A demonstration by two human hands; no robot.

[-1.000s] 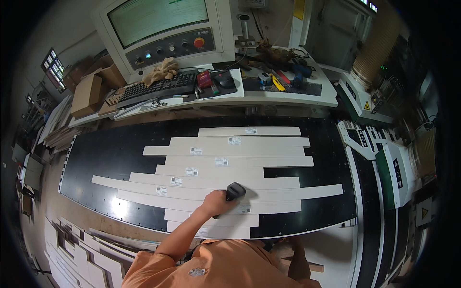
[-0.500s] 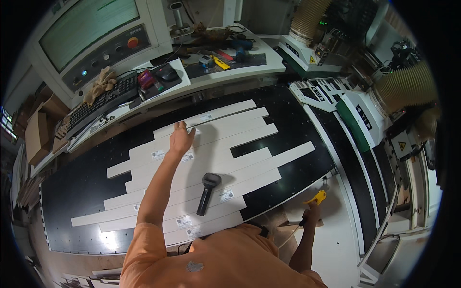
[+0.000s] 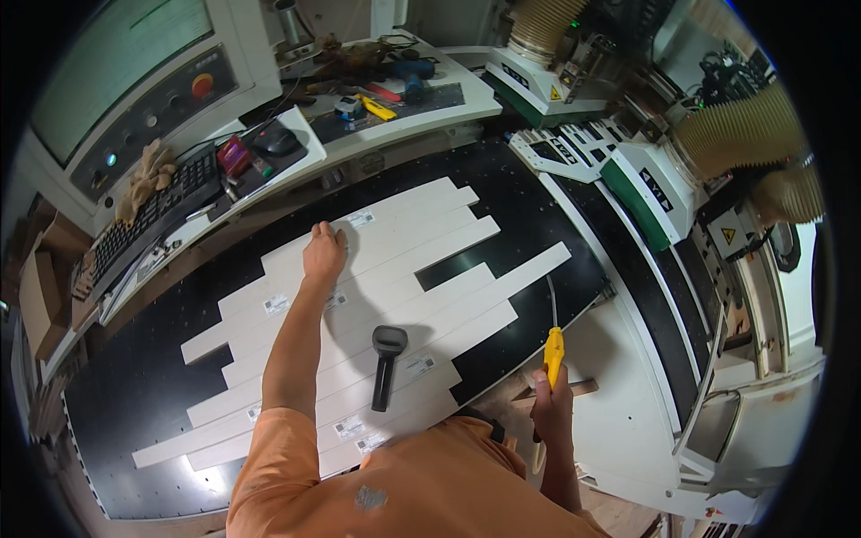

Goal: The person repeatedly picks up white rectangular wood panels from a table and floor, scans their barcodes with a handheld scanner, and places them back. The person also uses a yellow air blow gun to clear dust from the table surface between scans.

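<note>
My left hand [image 3: 324,254] rests on the farthest of several long white strips [image 3: 421,235], its fingertips at the strip's far edge. Nothing shows in its grasp. The strips lie side by side with staggered ends on a black table [image 3: 143,394], and some carry white labels. A black handheld barcode scanner [image 3: 386,363] lies across them, right of my left forearm. At the table's near right edge, my right hand [image 3: 551,408] is closed round a yellow air blow gun [image 3: 554,350]. Its long thin nozzle points away from me, over the table, near the longest strip's right end.
At the far left stand a control panel with a screen [image 3: 117,72], a keyboard [image 3: 170,197] and cardboard boxes [image 3: 45,300]. Tools, including a yellow cutter knife [image 3: 377,108], lie on the back bench. Machine heads with ribbed hoses [image 3: 740,134] stand on the right.
My right hand has raised the air blow gun, swinging its nozzle up over the table edge. The farthest strip has come against its neighbour, closing a dark gap. The view has shifted.
</note>
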